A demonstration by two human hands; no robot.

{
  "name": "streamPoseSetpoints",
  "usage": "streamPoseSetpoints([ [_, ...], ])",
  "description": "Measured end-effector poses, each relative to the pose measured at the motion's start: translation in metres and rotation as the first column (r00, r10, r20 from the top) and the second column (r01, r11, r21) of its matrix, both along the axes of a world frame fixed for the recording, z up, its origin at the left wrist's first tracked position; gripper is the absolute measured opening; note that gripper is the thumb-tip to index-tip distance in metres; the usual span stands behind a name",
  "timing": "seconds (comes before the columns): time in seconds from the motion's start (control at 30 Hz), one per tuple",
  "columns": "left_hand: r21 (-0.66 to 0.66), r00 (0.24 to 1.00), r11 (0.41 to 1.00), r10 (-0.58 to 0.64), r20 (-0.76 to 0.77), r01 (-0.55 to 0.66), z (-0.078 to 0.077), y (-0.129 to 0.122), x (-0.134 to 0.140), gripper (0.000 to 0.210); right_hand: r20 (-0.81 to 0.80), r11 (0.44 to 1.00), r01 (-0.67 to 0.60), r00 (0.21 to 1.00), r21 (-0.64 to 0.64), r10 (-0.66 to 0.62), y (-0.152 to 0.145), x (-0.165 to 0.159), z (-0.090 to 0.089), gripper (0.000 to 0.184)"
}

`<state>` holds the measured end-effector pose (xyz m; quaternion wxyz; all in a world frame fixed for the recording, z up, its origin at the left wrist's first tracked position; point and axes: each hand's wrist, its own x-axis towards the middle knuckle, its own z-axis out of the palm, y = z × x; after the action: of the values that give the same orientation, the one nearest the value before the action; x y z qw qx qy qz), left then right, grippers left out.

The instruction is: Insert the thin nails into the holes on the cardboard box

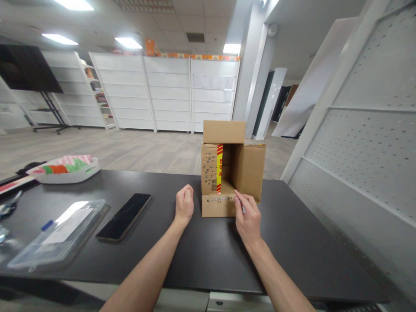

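Note:
An open cardboard box (248, 167) lies on its side on the dark table, its opening facing me. Small grey metal heads, perhaps screws, dot its left flap (209, 162), and a row of them runs along the lower flap (216, 208). My right hand (248, 216) touches the lower flap's right end, fingers pinched together; a small greyish bit shows among them, too small to name. To the left of the box, my left hand (184, 204) is closed in a fist above the table, and whatever it may hold is hidden.
Left on the table (156, 255) are a black phone (125, 216), a clear plastic case (60, 234) with a white paper and a white tray (81, 174) of colourful items. A perforated white panel (367, 151) stands to the right. White shelving (165, 93) lines the back.

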<state>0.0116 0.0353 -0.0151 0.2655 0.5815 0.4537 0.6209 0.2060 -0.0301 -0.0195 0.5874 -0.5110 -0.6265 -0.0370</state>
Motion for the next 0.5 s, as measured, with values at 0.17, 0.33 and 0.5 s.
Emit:
streamPoseSetpoints([
  [0.17, 0.004, 1.000, 1.000, 0.004, -0.015, -0.004, 0.000, 0.000, 0.000, 0.024, -0.031, 0.999, -0.023, 0.999, -0.032, 0.022, 0.000, 0.001, -0.002, 0.034],
  [0.33, 0.008, 1.000, 1.000, 0.002, -0.013, -0.002, 0.001, -0.001, 0.000, 0.025, -0.080, 0.995, -0.087, 0.993, -0.038, 0.084, 0.004, -0.001, -0.010, 0.037],
  [0.5, 0.011, 0.999, 1.000, 0.016, -0.031, -0.015, 0.003, -0.002, 0.000, 0.025, -0.133, 0.987, -0.144, 0.982, -0.069, 0.134, 0.004, -0.001, -0.011, 0.027],
])
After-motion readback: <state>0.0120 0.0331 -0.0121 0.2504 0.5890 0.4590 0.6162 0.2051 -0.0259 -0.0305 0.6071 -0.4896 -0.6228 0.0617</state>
